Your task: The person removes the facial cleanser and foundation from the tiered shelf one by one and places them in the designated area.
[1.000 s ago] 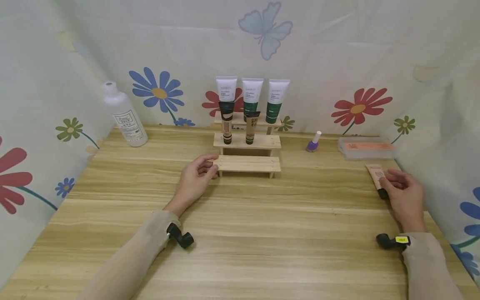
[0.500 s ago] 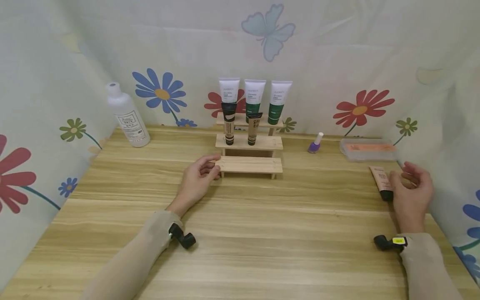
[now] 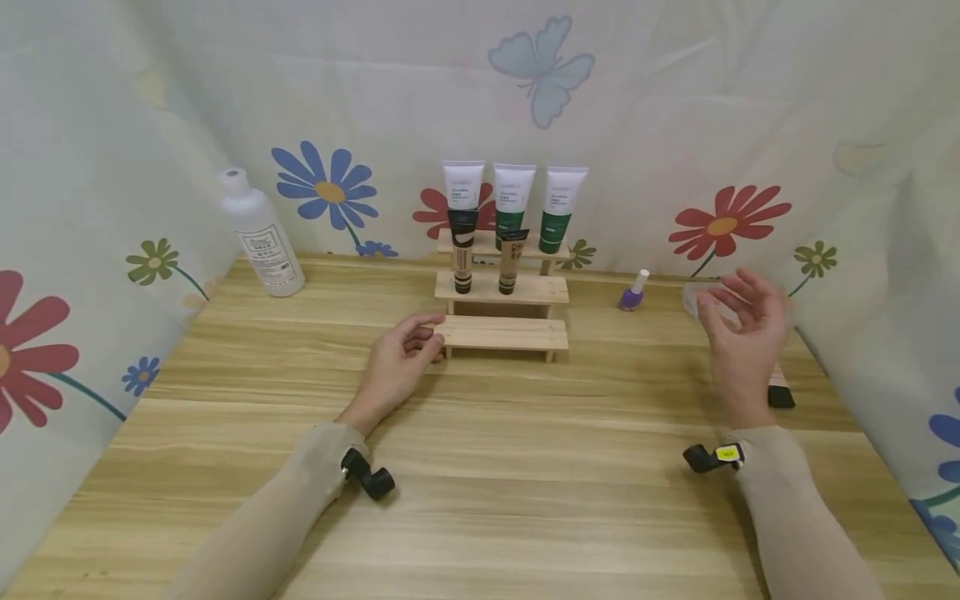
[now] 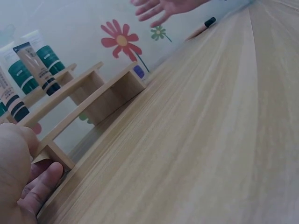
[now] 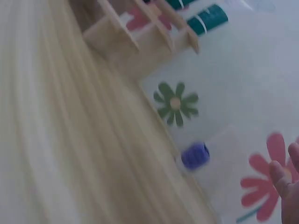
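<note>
My left hand [image 3: 397, 354] grips the left end of the lowest step of a three-tier wooden display rack [image 3: 502, 333]. In the left wrist view its fingers [image 4: 42, 186] curl at the rack's end leg. Two beige-and-black cosmetic tubes [image 3: 462, 258] stand on the middle step, and three white-and-green tubes [image 3: 564, 208] on the top one. With fingers spread and nothing in them, my right hand [image 3: 746, 342] is raised over the table's right side. Beyond it lies a pinkish-beige tube [image 3: 780, 393] with a black cap, mostly hidden by that hand.
A purple nail polish bottle [image 3: 632, 296] with a white cap stands right of the rack. Partly behind my right hand is a clear plastic box [image 3: 692, 293]. At the back left stands a white bottle [image 3: 262, 237]. Flower-printed cloth [image 3: 360, 83] encloses the wooden table's back and sides.
My right hand has let go of the pinkish-beige tube, leaving it on the table, and has moved up and to the left. The left hand keeps its hold on the rack.
</note>
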A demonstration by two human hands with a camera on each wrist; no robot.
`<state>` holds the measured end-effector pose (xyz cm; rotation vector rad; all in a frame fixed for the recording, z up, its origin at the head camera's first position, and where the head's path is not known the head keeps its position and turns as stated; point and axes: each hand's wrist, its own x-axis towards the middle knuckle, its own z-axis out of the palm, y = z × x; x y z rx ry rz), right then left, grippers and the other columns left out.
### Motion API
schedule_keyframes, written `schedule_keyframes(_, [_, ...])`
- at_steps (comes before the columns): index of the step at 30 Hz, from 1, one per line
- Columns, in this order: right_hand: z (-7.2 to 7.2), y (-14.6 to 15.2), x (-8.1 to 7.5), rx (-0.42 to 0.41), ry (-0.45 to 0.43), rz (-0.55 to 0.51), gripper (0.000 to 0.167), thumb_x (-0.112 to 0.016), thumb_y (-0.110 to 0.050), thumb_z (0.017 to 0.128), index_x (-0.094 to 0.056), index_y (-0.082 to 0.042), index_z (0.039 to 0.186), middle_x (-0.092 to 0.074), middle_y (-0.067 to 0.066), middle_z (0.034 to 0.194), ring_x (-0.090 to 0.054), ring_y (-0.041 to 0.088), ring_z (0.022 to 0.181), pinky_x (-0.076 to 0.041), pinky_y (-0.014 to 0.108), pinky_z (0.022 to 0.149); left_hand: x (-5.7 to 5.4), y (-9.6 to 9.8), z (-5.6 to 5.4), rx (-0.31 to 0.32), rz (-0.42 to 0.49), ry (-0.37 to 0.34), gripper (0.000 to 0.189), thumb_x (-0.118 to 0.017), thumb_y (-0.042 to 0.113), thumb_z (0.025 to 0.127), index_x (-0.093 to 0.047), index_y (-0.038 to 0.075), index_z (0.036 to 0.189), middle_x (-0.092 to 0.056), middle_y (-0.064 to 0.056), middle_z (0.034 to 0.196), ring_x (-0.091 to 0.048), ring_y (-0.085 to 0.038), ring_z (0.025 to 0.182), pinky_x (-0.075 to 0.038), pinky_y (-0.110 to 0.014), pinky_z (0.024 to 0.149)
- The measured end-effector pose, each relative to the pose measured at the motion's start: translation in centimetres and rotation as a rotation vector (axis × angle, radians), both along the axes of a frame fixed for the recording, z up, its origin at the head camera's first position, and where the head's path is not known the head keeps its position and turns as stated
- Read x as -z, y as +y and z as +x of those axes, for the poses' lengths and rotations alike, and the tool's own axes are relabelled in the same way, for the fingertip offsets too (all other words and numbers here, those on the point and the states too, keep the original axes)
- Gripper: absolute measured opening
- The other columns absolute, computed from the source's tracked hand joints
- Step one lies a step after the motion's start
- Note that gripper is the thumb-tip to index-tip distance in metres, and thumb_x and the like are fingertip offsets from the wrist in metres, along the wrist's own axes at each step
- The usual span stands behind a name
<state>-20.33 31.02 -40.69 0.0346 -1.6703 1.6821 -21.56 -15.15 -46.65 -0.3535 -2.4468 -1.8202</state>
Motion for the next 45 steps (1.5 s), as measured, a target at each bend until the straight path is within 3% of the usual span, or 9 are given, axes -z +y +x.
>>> schedule_keyframes(5, [-1.8,-4.6,-1.1,-0.125,0.040,0.010,0.051,-0.085,0.001,0.095,-0.069,-0.008,0.143,-0.070,0.013,0.133,-0.069,0.034,0.124,-0.064,0.021,0.094,0.0,0.0,0.0,-0.006,0.000,-0.007,0.034,-0.069,0.019,0.113,-0.071,0.014,0.146,-0.075,-0.017,0.117,-0.080,-0.031,0.096,-0.068,-0.032,0.086])
schedule_keyframes(12, [-3.9,-10.4,-1.7,-0.243,0.020,0.073,0.053,-0.085,-0.004,0.098,-0.067,-0.014,0.147,-0.069,0.018,0.138,-0.070,0.032,0.125,-0.065,0.025,0.094,0.0,0.1,0.0,-0.004,-0.009,-0.003,0.034,-0.069,0.019,0.113,-0.070,0.014,0.147,-0.075,-0.016,0.117,-0.080,-0.030,0.096,-0.068,-0.031,0.086])
schedule_keyframes(16, [-4.8,-13.4,-1.8,-0.314,0.017,0.056,0.053,-0.087,-0.002,0.097,-0.067,-0.011,0.146,-0.068,0.025,0.137,-0.071,0.035,0.122,-0.066,0.028,0.093,0.0,0.1,0.0,-0.003,-0.007,0.000,0.034,-0.069,0.019,0.114,-0.070,0.015,0.147,-0.075,-0.015,0.117,-0.080,-0.029,0.096,-0.068,-0.030,0.086])
schedule_keyframes(23, [-5.8,-17.9,-1.6,-0.387,-0.038,0.049,0.054,-0.087,-0.003,0.097,-0.063,0.000,0.146,-0.068,0.025,0.135,-0.071,0.035,0.120,-0.065,0.029,0.094,0.1,0.0,-0.2,-0.008,-0.001,0.009,0.033,-0.069,0.018,0.113,-0.070,0.014,0.146,-0.076,-0.015,0.117,-0.080,-0.029,0.096,-0.068,-0.028,0.086])
schedule_keyframes(31, [-6.3,-20.4,-1.4,-0.427,-0.109,0.051,0.055,-0.088,-0.003,0.096,-0.064,-0.004,0.145,-0.071,0.014,0.133,-0.071,0.026,0.119,-0.063,0.044,0.100,0.1,0.1,0.0,0.008,0.003,0.008,0.034,-0.069,0.018,0.113,-0.070,0.013,0.147,-0.076,-0.017,0.118,-0.080,-0.031,0.096,-0.069,-0.032,0.085])
schedule_keyframes(35, [-6.5,-20.9,-1.4,-0.424,-0.129,0.085,0.056,-0.087,0.000,0.095,-0.062,0.001,0.145,-0.069,0.012,0.130,-0.070,0.022,0.114,-0.064,0.041,0.099,0.0,0.0,0.0,0.013,0.011,0.005,0.034,-0.070,0.018,0.113,-0.070,0.012,0.147,-0.076,-0.018,0.118,-0.080,-0.032,0.096,-0.069,-0.033,0.086])
schedule_keyframes(40, [-6.6,-21.1,-1.3,-0.411,-0.136,0.130,0.045,-0.085,0.001,0.096,-0.066,0.000,0.137,-0.071,0.015,0.127,-0.071,0.021,0.111,-0.065,0.035,0.095,0.0,0.0,0.0,0.009,0.010,0.012,0.034,-0.069,0.018,0.113,-0.070,0.013,0.147,-0.076,-0.018,0.117,-0.080,-0.032,0.095,-0.069,-0.032,0.085])
schedule_keyframes(45, [-6.5,-21.1,-1.2,-0.411,-0.130,0.115,0.042,-0.084,0.003,0.097,-0.066,0.001,0.136,-0.072,0.016,0.126,-0.071,0.022,0.110,-0.065,0.037,0.096,-0.3,0.2,0.2,0.006,0.004,-0.004,0.033,-0.068,0.018,0.114,-0.070,0.012,0.146,-0.076,-0.018,0.116,-0.080,-0.032,0.094,-0.069,-0.031,0.083])
